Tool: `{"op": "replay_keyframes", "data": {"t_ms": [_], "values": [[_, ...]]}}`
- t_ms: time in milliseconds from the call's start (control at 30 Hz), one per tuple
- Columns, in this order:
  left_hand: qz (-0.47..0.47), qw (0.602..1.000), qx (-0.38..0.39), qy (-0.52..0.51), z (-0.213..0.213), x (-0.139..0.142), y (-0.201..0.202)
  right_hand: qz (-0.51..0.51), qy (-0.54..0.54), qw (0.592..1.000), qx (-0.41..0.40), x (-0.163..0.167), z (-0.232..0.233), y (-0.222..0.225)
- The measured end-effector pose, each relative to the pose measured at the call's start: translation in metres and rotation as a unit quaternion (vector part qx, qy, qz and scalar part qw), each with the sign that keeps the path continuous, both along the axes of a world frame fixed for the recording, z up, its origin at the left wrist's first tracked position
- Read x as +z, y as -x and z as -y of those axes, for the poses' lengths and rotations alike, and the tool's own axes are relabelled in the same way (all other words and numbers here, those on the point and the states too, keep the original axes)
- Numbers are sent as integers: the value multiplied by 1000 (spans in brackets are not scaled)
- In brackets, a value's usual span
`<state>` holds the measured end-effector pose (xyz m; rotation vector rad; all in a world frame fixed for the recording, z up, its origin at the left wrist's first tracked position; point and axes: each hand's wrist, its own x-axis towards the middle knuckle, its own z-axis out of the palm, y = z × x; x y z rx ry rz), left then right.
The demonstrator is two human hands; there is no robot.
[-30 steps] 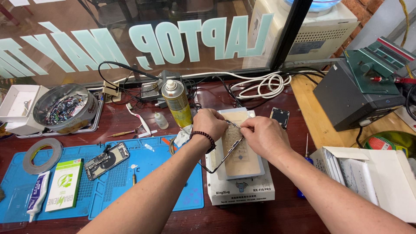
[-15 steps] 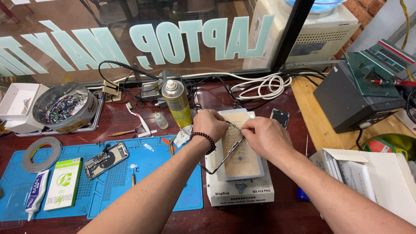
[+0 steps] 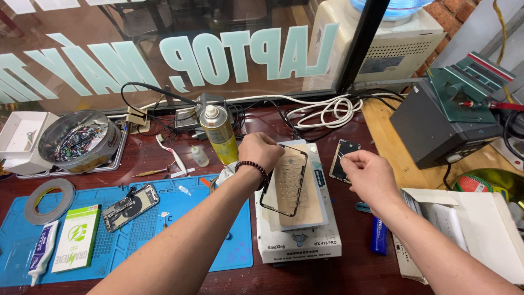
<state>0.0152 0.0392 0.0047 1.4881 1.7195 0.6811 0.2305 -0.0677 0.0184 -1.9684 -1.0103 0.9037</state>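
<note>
Dark wood bench (image 3: pixel 164 164) w/ window (image 3: pixel 164 49)

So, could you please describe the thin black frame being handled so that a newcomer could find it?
Start at the white box-shaped heating machine at the centre of the dark red bench. On its tan top pad lies the thin black rectangular phone frame, its top corner pinched by the left hand; unlike nearby phones, it is hollow.

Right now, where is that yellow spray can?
In the head view, the yellow spray can stands upright left of centre on the table, just beside the left hand, with a small white dropper bottle to its left.
</note>
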Motion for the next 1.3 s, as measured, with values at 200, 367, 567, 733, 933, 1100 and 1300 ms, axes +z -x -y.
{"op": "replay_keyframes", "data": {"t_ms": [200, 367, 567, 733, 933, 1100, 1300], "values": [[-49, 998, -2, -29, 5, -6, -8, -90, 25, 995, -43, -10, 9, -14], [-115, 988, -51, -93, 20, 5, -13, -156, 47, 985, -56, -13, 15, -28], [-155, 979, -67, -119, 35, 31, -16, -192, 18, 980, -43, 0, 16, -30], [28, 986, -135, -93, 51, 52, -30, -308, -84, 947, 14, 36, 4, -22], [296, 939, -161, 68, 84, 77, -44, -365, -123, 914, 127, 73, 0, 5], [207, 963, -170, -10, 105, 76, -15, -358, -32, 913, 192, 79, -2, 18], [164, 964, -206, -29, 121, 58, 41, -413, 84, 881, 215, 72, -7, 45]]}}
